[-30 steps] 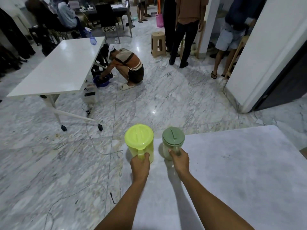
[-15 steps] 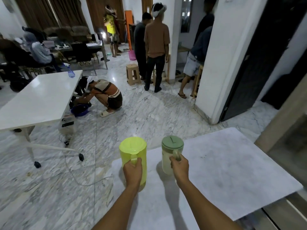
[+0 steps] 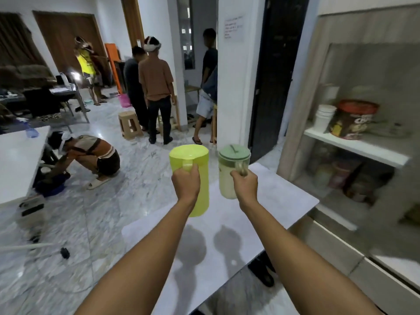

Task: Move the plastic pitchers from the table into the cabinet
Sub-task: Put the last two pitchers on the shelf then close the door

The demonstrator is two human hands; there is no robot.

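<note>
My left hand [image 3: 186, 182] grips the handle of a yellow-green plastic pitcher [image 3: 195, 162], held upright in the air above the grey table [image 3: 284, 192]. My right hand [image 3: 245, 181] grips the handle of a pale pitcher with a green lid [image 3: 229, 169], also lifted clear of the table. Both pitchers cast shadows on the tabletop below. The cabinet [image 3: 354, 146] stands open at the right, with a white shelf at about pitcher height.
On the cabinet shelf stand a stack of white cups [image 3: 323, 118] and a red-lidded tub [image 3: 353, 119]; jars sit below. A person crouches [image 3: 91, 155] on the marble floor at left by a white table [image 3: 16, 160]. Several people stand behind near a stool [image 3: 129, 125].
Both pitchers have been lifted off the table and raised. My view has swung up and to the right, bringing the open cabinet into sight.
</note>
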